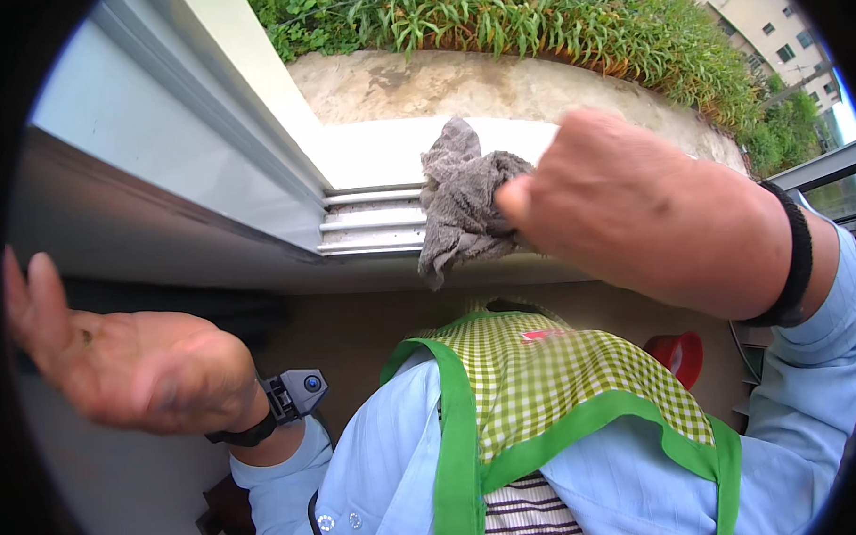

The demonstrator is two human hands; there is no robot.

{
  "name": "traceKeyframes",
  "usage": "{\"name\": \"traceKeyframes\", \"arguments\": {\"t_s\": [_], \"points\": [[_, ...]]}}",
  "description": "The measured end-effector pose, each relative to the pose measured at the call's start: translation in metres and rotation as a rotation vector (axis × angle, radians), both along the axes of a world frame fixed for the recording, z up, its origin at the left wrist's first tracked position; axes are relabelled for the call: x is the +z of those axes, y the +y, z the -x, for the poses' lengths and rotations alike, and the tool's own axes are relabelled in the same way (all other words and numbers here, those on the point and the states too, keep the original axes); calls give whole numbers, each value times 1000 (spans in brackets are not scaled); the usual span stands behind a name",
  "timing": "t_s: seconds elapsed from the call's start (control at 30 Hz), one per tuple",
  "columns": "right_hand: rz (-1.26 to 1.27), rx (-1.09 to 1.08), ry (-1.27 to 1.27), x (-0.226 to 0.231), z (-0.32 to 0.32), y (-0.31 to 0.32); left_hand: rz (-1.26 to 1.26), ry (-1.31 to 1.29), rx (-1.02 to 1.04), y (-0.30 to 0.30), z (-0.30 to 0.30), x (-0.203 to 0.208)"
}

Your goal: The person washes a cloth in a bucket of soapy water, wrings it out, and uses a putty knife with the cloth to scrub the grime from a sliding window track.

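Note:
A crumpled grey cloth (468, 205) lies over the white window track (370, 220), its lower corner hanging past the inner edge of the sill. My right hand (624, 199) is closed on the cloth, thumb against its right side; most of the other fingers are hidden behind the hand. Off to the left, my left hand (149, 367) is raised palm up with fingers stretched out, holding nothing. It is well apart from the cloth, near the wall beside the window.
The window frame (206, 115) rises at the left of the track. Outside are a concrete strip (384, 90), green plants (533, 23) and a pale building (769, 34). A red round container (674, 358) stands low at the right, beyond my green checked apron (545, 377).

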State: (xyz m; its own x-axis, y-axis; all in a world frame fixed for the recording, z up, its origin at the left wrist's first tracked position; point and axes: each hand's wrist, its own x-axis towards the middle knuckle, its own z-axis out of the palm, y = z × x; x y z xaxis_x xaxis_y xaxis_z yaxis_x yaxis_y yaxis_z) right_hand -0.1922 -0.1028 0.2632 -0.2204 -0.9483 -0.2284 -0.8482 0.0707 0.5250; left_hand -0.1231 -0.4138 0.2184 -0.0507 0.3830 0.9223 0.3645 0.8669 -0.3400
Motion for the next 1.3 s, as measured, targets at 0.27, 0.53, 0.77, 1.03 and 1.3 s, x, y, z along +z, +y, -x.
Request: {"name": "traceKeyframes", "arguments": {"t_s": [0.27, 0.53, 0.77, 1.03, 1.3], "points": [[3, -418, -329, -30, -10, 64, -66, -87, 196, -1, 24, -41], [128, -337, -437, -62, 5, 82, -393, -195, 188, 15, 34, -69], [197, -308, -611, -77, 17, 84, -408, -103, 314, 17, 40, -68], [141, -186, -668, -109, 29, 89, -412, -109, 294, 73, 39, -87], [168, -55, -734, -133, 37, 66, -440, -98, 316, 104, 38, -104]]}}
